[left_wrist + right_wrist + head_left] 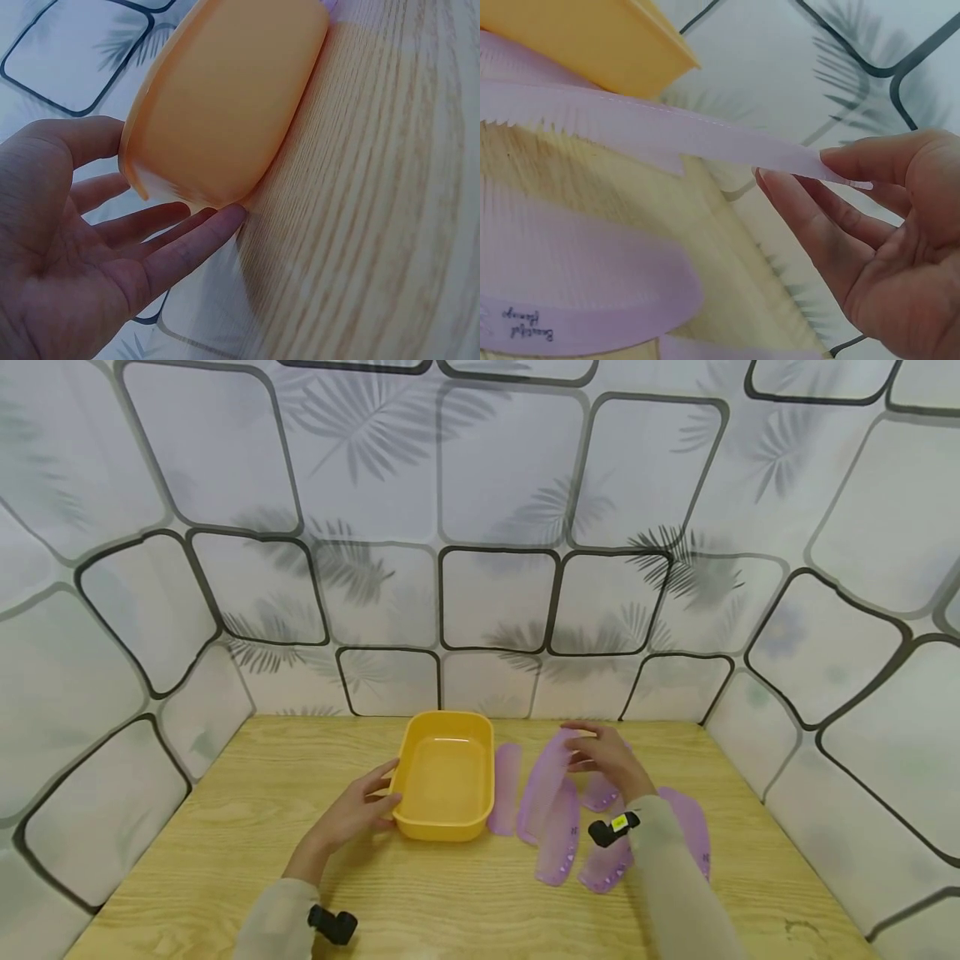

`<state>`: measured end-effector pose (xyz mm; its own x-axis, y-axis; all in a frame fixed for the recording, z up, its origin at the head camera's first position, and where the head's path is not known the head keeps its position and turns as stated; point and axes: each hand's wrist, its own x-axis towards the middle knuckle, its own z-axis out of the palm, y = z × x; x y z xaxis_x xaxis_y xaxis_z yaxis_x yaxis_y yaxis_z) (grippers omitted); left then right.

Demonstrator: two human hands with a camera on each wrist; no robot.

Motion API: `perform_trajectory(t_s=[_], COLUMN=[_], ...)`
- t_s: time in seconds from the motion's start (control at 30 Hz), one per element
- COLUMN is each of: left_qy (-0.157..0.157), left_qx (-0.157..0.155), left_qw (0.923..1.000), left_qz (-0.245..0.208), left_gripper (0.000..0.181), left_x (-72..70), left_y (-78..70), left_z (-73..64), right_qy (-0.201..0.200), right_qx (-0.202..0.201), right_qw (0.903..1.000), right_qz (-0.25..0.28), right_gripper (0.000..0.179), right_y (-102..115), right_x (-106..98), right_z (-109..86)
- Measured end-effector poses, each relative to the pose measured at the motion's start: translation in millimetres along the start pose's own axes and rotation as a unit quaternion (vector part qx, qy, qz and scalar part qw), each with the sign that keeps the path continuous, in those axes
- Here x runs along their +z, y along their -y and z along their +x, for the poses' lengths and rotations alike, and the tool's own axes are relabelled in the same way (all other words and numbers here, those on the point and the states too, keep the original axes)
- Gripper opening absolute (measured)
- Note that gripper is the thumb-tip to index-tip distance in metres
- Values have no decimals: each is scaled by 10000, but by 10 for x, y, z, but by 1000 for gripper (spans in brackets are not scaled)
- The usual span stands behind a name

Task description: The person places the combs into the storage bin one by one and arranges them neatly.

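Observation:
My right hand [606, 756] pinches one end of a translucent purple comb [705, 135] between thumb and fingers, and that end is raised off the table. More combs [557, 847] of the same purple lie beneath and around it, some overlapping; one [585, 277] has dark lettering on its spine. My left hand [352, 810] is at the left side of a shallow yellow plastic tray [442, 831]. In the left wrist view its thumb meets the tray's rim, while the other fingers reach out fairly straight along the lower outer wall.
A purple comb [506, 789] lies right along the tray's right side. Another comb [688, 827] is partly hidden by the right sleeve. The wood-grain table [420, 902] is bounded at the back and sides by patterned fabric walls [495, 602].

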<state>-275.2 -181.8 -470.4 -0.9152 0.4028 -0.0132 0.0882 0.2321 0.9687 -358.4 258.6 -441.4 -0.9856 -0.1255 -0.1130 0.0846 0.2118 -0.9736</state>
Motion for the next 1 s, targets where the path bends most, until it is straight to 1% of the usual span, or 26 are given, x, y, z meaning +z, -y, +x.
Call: perform_trajectory(t_s=[0.13, 0.23, 0.4, 0.53, 0.7, 1.0], left_qy=[-5, -2, -4, -12, 21, 157], left_qx=[9, 4, -3, -6, -3, 151], left_qw=[10000, 10000, 10000, 10000, 10000, 9998], left_qz=[25, 37, 54, 47, -19, -38], left_gripper=[70, 71, 71, 71, 72, 73], left_x=[0, -1, -2, -1, -4, -18], left_y=[0, 0, -4, -12, -18, 4], left_z=[-4, -5, -6, -8, -6, -10], right_qy=[108, 146, 211, 229, 126, 117], right_qx=[-172, -281, -304, -330, -376, -439], right_qw=[9998, 9995, 9991, 9989, 9988, 9986], right_qz=[-12, 73, 227, 234, 278, 274], right_gripper=[48, 46, 47, 50, 50, 48], right_y=[53, 78, 95, 105, 133, 243], right_x=[-29, -55, -93, -114, -126, -62], right_z=[-44, -59, -80, -96, -94, -84])
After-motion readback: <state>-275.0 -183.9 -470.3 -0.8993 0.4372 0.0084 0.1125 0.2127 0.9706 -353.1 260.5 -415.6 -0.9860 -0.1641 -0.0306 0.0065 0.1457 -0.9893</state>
